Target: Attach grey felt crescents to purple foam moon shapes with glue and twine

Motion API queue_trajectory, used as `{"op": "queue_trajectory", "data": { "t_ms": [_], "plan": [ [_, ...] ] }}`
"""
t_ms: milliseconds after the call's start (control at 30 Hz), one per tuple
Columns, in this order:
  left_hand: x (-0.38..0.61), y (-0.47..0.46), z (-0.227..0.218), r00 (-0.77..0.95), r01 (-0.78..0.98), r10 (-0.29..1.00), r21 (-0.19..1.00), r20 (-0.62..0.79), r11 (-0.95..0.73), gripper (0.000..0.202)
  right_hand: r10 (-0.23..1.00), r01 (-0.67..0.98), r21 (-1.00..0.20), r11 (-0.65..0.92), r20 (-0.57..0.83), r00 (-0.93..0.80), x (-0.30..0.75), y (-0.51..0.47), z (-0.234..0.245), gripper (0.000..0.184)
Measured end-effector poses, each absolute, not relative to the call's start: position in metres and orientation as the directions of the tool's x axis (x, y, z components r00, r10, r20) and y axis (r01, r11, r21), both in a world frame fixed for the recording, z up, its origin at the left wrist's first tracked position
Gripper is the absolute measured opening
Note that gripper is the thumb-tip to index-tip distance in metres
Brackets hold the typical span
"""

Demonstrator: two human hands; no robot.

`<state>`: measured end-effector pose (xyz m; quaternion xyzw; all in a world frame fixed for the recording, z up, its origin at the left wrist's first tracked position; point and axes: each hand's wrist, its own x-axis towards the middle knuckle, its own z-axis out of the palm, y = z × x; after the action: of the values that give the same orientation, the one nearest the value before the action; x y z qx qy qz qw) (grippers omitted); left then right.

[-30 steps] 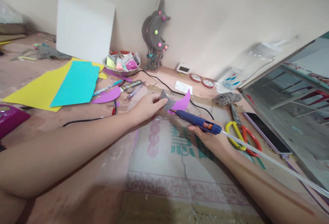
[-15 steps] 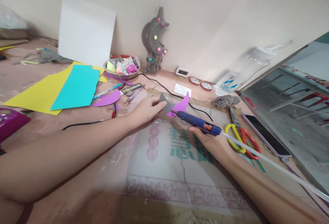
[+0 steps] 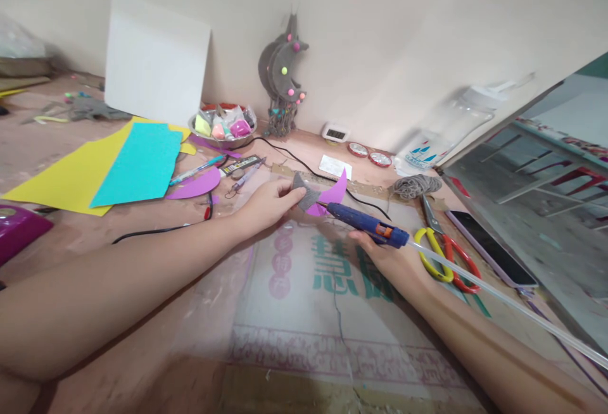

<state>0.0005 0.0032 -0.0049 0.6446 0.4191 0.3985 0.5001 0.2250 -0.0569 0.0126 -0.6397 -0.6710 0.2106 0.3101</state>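
Observation:
My left hand (image 3: 266, 205) pinches a small grey felt piece (image 3: 305, 190) against a purple crescent-shaped foam cutout (image 3: 335, 194) lying on the table. A blue hot glue gun (image 3: 365, 224) with an orange trigger is gripped in my right hand (image 3: 387, 259). Its nozzle points left and touches the grey piece and purple cutout. A long clear glue stick (image 3: 503, 303) sticks out of the gun's back toward the lower right. The gun's black cord (image 3: 285, 148) runs off to the left and back.
Yellow and red scissors (image 3: 446, 252), a twine ball (image 3: 414, 186) and a phone (image 3: 491, 246) lie on the right. A bowl of small packets (image 3: 223, 126), pens, yellow (image 3: 71, 176) and teal (image 3: 142, 161) sheets, another purple crescent (image 3: 197, 184) and a grey moon ornament (image 3: 282, 75) sit behind.
The hands and glue gun have stayed almost still; the view shifted slightly. The nozzle remains at the grey and purple pieces.

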Motion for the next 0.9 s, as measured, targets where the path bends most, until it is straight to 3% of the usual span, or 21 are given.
{"op": "queue_trajectory", "data": {
  "t_ms": [900],
  "plan": [
    [0.0015, 0.0058, -0.0102, 0.346, 0.172, 0.933, 0.971, 0.099, -0.167, 0.032, 0.989, 0.686, -0.723, 0.081, 0.144, 0.035, 0.228, -0.0518, 0.0154, 0.031]
  ]
}}
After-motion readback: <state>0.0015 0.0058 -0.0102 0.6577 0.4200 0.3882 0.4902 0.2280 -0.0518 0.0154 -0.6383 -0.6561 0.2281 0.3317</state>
